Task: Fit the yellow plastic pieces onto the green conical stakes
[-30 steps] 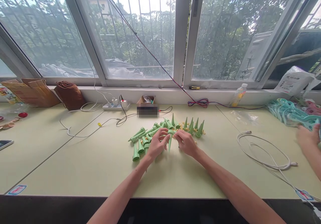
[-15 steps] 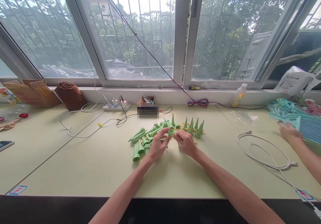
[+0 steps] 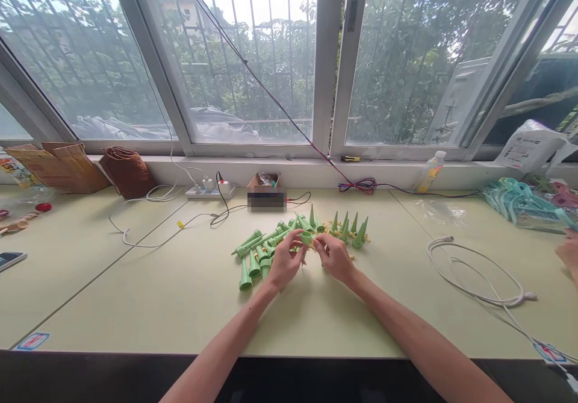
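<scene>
A green plastic watering spike (image 3: 306,238) is held between my hands, its round open cap end turned up toward me. My left hand (image 3: 287,259) is closed around its side, thumb and fingers gripping it. My right hand (image 3: 335,257) pinches at the cap's right side, on a small yellow piece (image 3: 312,244) that the fingertips partly cover. Beside and behind my left hand lies a heap of similar green spikes (image 3: 246,273) with yellow bits among them. To the right of the heap, several green spikes (image 3: 345,229) stand point up, with small yellow pieces around their bases.
A co-worker's hand (image 3: 568,251) is at the right edge near teal hangers (image 3: 506,204). White cable (image 3: 478,294) coils on the right. At the back are a power strip (image 3: 210,192), a small box (image 3: 264,180) and a bottle (image 3: 428,173). A phone (image 3: 12,260) lies left.
The spike in my hands has tipped from pointing down in view to showing its open cap end. My hands stay nearly in place. The co-worker's hand moved left with a teal item, then back right.
</scene>
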Motion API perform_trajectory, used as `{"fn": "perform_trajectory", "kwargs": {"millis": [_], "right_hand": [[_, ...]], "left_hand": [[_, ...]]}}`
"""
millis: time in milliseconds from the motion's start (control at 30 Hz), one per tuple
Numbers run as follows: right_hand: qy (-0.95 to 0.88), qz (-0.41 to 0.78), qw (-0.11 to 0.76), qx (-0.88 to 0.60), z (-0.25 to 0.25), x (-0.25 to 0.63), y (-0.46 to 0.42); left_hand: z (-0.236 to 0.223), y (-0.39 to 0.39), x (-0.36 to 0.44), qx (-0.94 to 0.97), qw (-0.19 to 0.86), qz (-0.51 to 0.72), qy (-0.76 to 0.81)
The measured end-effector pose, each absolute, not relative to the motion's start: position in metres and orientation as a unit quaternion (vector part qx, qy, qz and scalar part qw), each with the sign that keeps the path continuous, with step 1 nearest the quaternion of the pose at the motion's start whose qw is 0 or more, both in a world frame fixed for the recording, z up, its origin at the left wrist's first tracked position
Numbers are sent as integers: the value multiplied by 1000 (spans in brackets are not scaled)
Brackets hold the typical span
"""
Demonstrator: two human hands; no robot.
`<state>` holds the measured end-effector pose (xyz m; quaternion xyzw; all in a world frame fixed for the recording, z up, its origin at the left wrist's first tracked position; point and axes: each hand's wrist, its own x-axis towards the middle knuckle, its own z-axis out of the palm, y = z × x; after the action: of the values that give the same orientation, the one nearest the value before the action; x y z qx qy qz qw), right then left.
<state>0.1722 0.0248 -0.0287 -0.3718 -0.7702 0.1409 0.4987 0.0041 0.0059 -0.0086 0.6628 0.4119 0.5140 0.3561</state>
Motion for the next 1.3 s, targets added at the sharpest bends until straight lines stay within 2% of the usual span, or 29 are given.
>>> {"fn": "perform_trajectory", "kwargs": {"millis": [300, 567, 833, 1133, 1300], "right_hand": [[-758, 108, 536, -356, -20, 174, 22], [-779, 90, 530, -324, -17, 174, 20], [-791, 98, 520, -307, -18, 174, 20], [-783, 117, 529, -307, -13, 176, 19], [-776, 113, 543, -301, -17, 178, 23]], "left_hand": [[0, 4, 3, 611, 373, 557, 421], [0, 5, 3, 557, 550, 476, 400], [0, 6, 3, 496, 628, 467, 375], [1, 4, 0, 527, 642, 440, 342], [-1, 3, -2, 623, 556, 419, 357]]}}
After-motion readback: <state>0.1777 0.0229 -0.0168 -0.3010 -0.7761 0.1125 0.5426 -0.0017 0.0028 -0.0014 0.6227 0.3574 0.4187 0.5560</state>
